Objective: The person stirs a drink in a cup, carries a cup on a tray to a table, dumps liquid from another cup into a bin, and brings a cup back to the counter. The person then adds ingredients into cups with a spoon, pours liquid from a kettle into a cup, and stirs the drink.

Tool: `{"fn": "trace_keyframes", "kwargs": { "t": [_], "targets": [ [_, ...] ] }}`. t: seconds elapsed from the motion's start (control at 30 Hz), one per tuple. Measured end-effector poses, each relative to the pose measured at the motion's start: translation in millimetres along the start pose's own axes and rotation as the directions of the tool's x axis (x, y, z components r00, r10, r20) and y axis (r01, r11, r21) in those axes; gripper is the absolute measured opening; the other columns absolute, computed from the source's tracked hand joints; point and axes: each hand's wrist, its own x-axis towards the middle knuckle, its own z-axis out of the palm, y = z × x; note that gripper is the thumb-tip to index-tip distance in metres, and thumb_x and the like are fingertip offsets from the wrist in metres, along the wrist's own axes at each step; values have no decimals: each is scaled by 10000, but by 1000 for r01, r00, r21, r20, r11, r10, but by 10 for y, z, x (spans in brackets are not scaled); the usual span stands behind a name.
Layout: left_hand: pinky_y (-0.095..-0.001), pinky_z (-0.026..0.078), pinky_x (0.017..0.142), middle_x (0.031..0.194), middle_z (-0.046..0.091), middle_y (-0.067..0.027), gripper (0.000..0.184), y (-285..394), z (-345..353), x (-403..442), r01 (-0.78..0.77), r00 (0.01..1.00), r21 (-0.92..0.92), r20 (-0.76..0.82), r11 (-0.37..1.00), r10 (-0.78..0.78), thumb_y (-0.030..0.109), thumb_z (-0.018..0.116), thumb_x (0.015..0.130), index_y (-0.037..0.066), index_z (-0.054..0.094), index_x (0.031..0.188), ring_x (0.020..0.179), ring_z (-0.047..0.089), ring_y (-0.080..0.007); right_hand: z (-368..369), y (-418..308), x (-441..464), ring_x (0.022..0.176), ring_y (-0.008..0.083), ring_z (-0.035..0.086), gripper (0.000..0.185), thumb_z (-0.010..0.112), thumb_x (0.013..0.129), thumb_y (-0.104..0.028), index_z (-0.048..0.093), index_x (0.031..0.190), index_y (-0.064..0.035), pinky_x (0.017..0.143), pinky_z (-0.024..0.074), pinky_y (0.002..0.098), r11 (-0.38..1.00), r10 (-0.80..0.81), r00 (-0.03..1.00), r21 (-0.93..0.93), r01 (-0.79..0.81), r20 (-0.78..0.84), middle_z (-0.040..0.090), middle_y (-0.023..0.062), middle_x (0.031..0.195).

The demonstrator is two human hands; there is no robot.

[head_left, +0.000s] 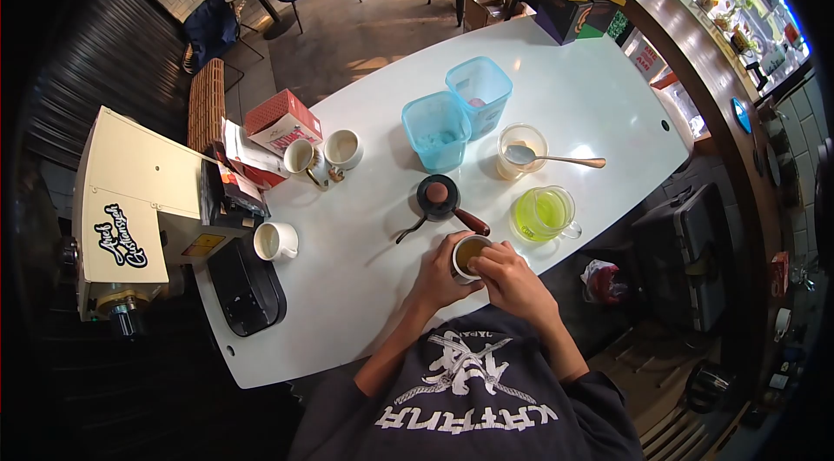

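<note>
My left hand (441, 277) is wrapped around the side of a small white cup (457, 267) with a brownish liquid in it, close to the table's front edge. Bent over the cup's right rim is my right hand (502, 271), its fingers pinched together at the opening; whatever they pinch is hidden. Just beyond the cup stands a black gooseneck kettle (437, 197) with a wooden handle and a brown lid knob. On the right sits a glass jug (544, 214) of bright green liquid. Behind it, a metal spoon (556, 159) lies across a clear container (512, 167).
Two blue translucent tubs (434, 135) stand at the middle back of the white table (365, 322). White mugs (276, 241), a red box (283, 120), a black scale-like device (246, 287) and a cream machine (122, 209) are on the left. Dark boxes (573, 0) are stacked at the far end.
</note>
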Motion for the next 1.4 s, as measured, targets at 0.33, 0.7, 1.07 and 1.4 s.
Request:
{"fn": "trace_keyframes", "kwargs": {
  "t": [0.33,0.7,1.07,1.4],
  "targets": [
    [-427,570,887,1165,681,-147,811,75,-9,25,-45,999,78,-16,996,46,256,953,640,42,528,1298,1049,694,-339,-99,32,52,814,344,574,239,638,818,82,671,1044,11,796,457,415,989,92,963,-85,-117,-252,611,146,856],
    [-425,568,882,1175,683,-131,800,65,3,21,-49,999,62,-14,997,50,271,954,652,59,524,1292,1033,692,-342,-255,-52,-22,807,342,597,163,675,848,23,692,1010,13,757,470,420,995,88,991,-29,-92,-102,639,154,852],
    [-437,566,885,1180,680,-131,803,29,-6,8,-30,1000,37,2,999,30,261,956,642,55,526,1289,1048,683,-350,-162,-95,24,805,341,611,113,678,869,3,693,978,28,745,482,425,999,20,997,43,-17,-71,640,152,833],
    [-437,566,887,1183,678,-135,793,67,4,27,-63,998,85,-19,994,65,289,949,669,50,525,1295,1047,685,-345,-144,1,-7,809,352,612,134,681,867,0,707,996,26,746,486,424,983,123,964,-105,-151,-234,637,156,828]
  ]
}}
